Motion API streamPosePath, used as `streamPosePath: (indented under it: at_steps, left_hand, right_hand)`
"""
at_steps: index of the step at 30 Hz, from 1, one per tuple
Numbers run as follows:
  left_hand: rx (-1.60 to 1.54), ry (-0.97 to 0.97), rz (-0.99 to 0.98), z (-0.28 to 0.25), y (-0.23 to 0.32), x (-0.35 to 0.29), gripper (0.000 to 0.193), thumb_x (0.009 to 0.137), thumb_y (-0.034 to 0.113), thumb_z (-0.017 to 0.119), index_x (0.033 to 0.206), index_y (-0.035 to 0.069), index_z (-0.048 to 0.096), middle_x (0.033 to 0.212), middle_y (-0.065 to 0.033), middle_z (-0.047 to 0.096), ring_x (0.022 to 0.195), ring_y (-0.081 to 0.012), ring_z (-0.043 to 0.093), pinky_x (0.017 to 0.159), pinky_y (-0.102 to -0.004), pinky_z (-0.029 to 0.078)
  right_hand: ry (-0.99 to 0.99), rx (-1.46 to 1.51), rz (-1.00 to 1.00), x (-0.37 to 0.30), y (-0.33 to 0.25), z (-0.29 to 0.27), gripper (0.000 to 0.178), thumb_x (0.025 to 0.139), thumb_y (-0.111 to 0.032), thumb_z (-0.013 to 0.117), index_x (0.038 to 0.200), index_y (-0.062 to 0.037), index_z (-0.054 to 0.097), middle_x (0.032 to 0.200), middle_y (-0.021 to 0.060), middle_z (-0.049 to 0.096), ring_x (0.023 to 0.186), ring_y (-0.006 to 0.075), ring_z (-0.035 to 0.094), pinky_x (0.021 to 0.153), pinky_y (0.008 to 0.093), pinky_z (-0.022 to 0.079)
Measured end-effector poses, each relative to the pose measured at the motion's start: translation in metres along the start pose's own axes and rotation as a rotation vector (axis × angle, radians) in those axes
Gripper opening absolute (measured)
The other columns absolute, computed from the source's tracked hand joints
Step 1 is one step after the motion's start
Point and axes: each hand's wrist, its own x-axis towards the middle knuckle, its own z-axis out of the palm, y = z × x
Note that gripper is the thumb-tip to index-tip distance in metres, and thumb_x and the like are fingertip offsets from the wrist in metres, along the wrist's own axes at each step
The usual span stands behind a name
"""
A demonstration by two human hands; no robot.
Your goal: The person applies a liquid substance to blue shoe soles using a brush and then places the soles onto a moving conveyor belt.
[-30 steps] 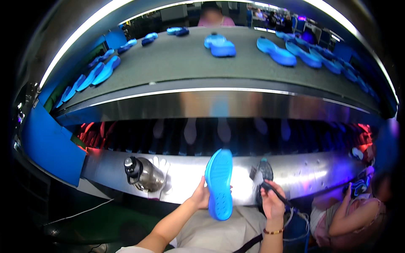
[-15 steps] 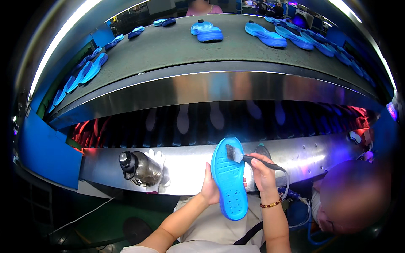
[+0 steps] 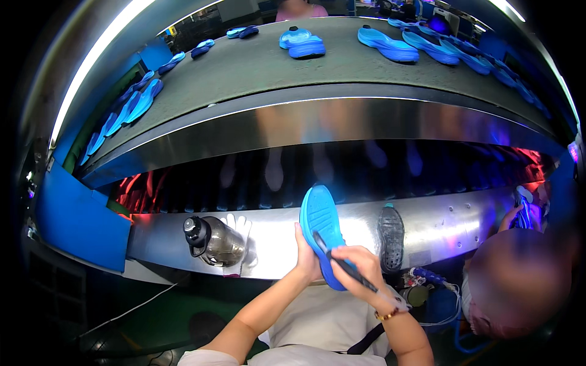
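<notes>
A bright blue shoe sole (image 3: 318, 207) stands tilted over the near edge of the metal ledge, its grooved inner face toward me. My left hand (image 3: 307, 261) grips it along its left side, with part of the fingers hidden behind it. My right hand (image 3: 361, 267) is closed round the black handle of a brush (image 3: 354, 274). The brush head lies against the middle of the sole and shows only edge-on. A thin clear tube runs by my right wrist. To the right of my right hand, a dark grey shoe sole (image 3: 390, 241) lies on the ledge.
A dark bottle (image 3: 221, 245) stands on a white glove (image 3: 242, 227) at the ledge's left. Several blue soles (image 3: 389, 46) lie on the raised green conveyor belt (image 3: 244, 70). A co-worker (image 3: 516, 280) sits close on the right; another person (image 3: 302, 10) is beyond the belt.
My right hand and the brush have moved down from the sole's upper end to its middle. The sole has shifted slightly up. The dark sole, partly covered before, now shows whole.
</notes>
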Motion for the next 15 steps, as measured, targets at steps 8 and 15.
streamPosePath:
  at_steps: [8,15]
  left_hand:
    - [-0.023,-0.175,-0.129,0.006,0.014,-0.020,0.088,0.077,0.072,0.007,0.120,0.005,0.043,0.101,-0.0170,0.055,0.093,-0.0288,0.055,0.083,-0.0430,0.045]
    - [-0.056,-0.257,-0.153,0.026,0.010,-0.027,0.087,0.076,0.074,0.012,0.131,0.010,0.034,0.125,-0.0135,0.045,0.109,-0.0297,0.047,0.095,-0.0451,0.037]
  right_hand:
    - [-0.244,0.382,0.276,0.013,-0.026,-0.059,0.015,0.072,-0.001,0.063,0.086,0.0026,0.064,0.085,0.0117,0.064,0.078,0.0177,0.061,0.072,0.0262,0.047]
    - [-0.234,0.355,0.028,0.029,-0.028,-0.054,0.019,0.070,-0.001,0.066,0.088,0.0022,0.064,0.089,0.0140,0.064,0.083,0.0205,0.061,0.077,0.0288,0.047]
